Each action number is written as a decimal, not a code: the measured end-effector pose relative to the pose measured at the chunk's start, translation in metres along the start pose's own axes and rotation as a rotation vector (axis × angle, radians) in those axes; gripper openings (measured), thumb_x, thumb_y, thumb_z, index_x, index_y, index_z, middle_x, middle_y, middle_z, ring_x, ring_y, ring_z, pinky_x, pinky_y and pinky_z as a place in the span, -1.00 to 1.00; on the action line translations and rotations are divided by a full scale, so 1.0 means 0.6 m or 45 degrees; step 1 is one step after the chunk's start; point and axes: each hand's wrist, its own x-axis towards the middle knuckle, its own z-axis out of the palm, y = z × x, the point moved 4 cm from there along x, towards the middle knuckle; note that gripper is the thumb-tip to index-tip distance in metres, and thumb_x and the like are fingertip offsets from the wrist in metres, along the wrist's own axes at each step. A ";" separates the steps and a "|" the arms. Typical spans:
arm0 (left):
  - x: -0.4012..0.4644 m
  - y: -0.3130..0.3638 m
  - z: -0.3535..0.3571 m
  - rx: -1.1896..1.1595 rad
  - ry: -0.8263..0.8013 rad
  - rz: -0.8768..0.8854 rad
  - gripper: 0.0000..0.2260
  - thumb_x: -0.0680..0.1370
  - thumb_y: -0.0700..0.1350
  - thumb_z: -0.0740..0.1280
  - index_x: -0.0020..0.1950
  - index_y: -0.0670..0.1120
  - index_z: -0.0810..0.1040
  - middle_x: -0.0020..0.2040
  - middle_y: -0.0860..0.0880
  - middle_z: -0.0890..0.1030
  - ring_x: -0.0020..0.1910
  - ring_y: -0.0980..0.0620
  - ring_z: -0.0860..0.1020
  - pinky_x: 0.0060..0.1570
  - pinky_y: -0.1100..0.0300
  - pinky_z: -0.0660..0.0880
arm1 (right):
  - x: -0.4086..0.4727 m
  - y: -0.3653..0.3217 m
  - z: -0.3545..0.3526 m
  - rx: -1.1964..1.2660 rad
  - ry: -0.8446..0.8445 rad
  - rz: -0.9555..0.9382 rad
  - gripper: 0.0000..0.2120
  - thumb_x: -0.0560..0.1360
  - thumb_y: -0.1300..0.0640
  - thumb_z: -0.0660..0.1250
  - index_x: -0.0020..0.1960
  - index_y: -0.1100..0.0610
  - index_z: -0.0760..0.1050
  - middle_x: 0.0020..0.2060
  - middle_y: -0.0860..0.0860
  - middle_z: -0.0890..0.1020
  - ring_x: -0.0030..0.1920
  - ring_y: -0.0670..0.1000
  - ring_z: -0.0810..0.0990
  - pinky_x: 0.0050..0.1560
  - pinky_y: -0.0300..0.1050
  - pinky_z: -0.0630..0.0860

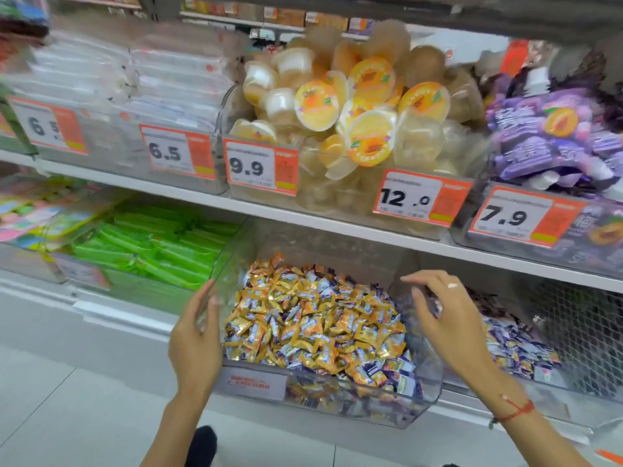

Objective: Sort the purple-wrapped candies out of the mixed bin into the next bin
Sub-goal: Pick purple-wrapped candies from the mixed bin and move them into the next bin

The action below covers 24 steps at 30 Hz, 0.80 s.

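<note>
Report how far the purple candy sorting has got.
Done: the next bin on the right already holds mostly purple-wrapped candies.

In hand: the left hand rests on the mixed bin at its left wall; the right hand hovers over the divide between the bins, and whether it holds a candy cannot be told.

Left: purple wrappers are scattered among the orange ones, thickest at the front.

— Left hand (195,345)?
— Forearm enters from 6 o'clock and runs toward 12; palm faces 3 o'clock, fingers straight and together, thumb lying alongside.

— Right hand (448,318)?
— Forearm comes in from 5 o'clock, reaching toward 11. Fingers loosely curled and spread, tips at 10 o'clock, nothing visibly held (red cord at the wrist).
</note>
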 end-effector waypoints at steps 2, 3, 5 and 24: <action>-0.003 -0.001 0.001 -0.013 0.002 -0.017 -0.75 0.64 0.01 0.18 0.30 0.18 0.48 0.23 0.10 0.57 0.19 0.11 0.53 0.07 0.19 0.46 | 0.032 -0.052 0.042 0.040 -0.170 -0.097 -0.85 0.58 0.15 0.26 0.07 -0.01 0.57 -0.03 -0.15 0.56 0.01 -0.15 0.44 -0.05 -0.39 0.34; -0.002 0.000 0.002 -0.003 0.006 -0.032 -0.75 0.64 0.00 0.18 0.29 0.18 0.49 0.23 0.12 0.56 0.17 0.13 0.53 0.05 0.26 0.44 | 0.050 -0.068 0.076 0.048 -0.279 -0.121 -0.85 0.57 0.12 0.26 0.09 -0.03 0.56 -0.02 -0.16 0.57 0.01 -0.16 0.45 -0.06 -0.34 0.38; 0.000 0.005 0.003 0.029 0.009 -0.048 -0.74 0.63 -0.01 0.17 0.29 0.20 0.48 0.23 0.15 0.55 0.14 0.18 0.52 -0.01 0.39 0.39 | 0.087 -0.084 0.160 0.068 -0.494 -0.099 -0.79 0.57 0.10 0.25 0.17 -0.02 0.54 0.08 -0.09 0.59 0.09 -0.08 0.50 0.03 -0.17 0.45; 0.028 0.030 -0.007 0.262 0.071 0.066 -0.80 0.56 0.09 0.29 0.17 0.17 0.53 0.05 0.29 0.53 0.07 0.26 0.47 0.01 0.27 0.44 | 0.120 -0.145 0.356 0.582 -0.711 0.224 -0.79 0.40 0.05 0.50 -0.13 0.01 0.46 0.11 -0.08 0.57 0.14 -0.11 0.51 0.14 -0.20 0.44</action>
